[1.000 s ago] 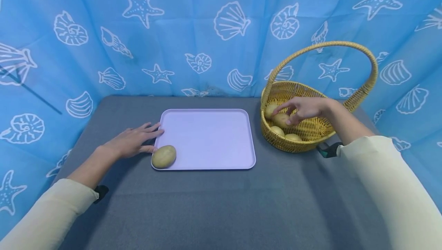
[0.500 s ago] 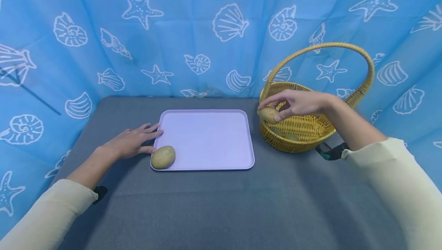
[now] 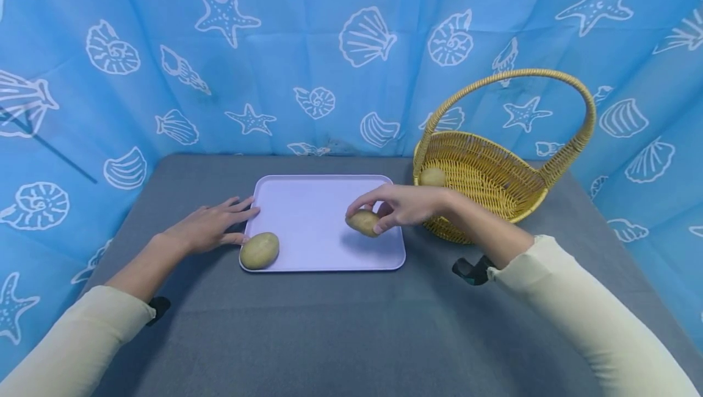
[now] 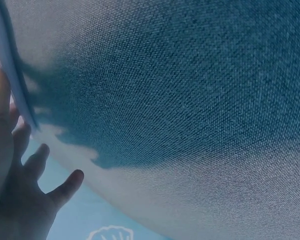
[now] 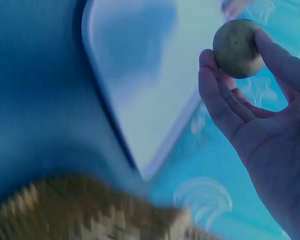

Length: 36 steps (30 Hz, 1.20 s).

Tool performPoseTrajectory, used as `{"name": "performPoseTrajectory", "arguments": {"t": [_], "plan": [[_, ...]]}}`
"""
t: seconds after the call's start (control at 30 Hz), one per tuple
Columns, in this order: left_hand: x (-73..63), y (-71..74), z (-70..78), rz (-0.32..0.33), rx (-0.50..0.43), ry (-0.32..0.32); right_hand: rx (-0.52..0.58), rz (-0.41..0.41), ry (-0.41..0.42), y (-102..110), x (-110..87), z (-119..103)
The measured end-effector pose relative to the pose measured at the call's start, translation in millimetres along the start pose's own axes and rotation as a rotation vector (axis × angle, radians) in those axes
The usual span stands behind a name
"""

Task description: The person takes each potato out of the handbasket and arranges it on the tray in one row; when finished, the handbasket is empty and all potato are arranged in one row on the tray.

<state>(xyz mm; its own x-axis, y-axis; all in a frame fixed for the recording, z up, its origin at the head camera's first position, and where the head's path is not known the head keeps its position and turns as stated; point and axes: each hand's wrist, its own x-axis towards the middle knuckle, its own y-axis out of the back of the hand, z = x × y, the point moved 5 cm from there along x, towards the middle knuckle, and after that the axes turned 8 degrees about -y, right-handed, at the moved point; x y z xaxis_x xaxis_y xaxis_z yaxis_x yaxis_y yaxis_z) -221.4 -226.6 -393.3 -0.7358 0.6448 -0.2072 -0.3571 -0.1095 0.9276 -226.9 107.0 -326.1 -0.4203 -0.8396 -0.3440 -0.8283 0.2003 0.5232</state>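
My right hand (image 3: pixel 409 203) pinches a brown potato (image 3: pixel 364 222) between thumb and fingertips, over the right part of a pale lilac tray (image 3: pixel 307 202). In the right wrist view, that potato (image 5: pixel 237 48) appears round, with the thumb on one side and fingertips on the other. Another potato (image 3: pixel 260 250) lies in the tray's near left corner. My left hand (image 3: pixel 211 225) rests at the tray's left edge with fingers spread, the thumb close by the corner potato. The left wrist view shows the left hand's fingers (image 4: pixel 35 162) along the tray rim (image 4: pixel 12 65).
A yellow wicker basket (image 3: pixel 519 168) with a tall arched handle stands right of the tray, a potato (image 3: pixel 432 177) visible inside; my right forearm covers its front. Grey cloth (image 3: pixel 307 330) covers the table. A blue curtain (image 3: pixel 318 49) with shell prints hangs behind.
My right hand has lifted a potato out of the basket and carried it left until it is over the tray. The left hand and the corner potato stay in place.
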Motion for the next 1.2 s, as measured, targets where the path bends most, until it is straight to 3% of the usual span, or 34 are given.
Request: {"name": "performPoseTrajectory", "arguments": {"t": [0.33,0.6,1.0,1.2], "plan": [[0.1,-2.5,-2.3,0.01,0.014,0.0,-0.039,-0.041,0.046,-47.2,55.5,-12.8],[0.8,-2.7,-1.8,0.02,0.014,-0.008,-0.067,-0.034,0.038,-64.9,82.1,-17.5],[1.1,-1.1,-1.5,0.025,0.022,-0.018,-0.113,0.093,-0.005,-68.2,99.9,-23.1],[0.9,-2.7,-1.8,0.022,0.023,-0.014,-0.109,0.106,-0.04,-71.0,103.0,-23.3]]}}
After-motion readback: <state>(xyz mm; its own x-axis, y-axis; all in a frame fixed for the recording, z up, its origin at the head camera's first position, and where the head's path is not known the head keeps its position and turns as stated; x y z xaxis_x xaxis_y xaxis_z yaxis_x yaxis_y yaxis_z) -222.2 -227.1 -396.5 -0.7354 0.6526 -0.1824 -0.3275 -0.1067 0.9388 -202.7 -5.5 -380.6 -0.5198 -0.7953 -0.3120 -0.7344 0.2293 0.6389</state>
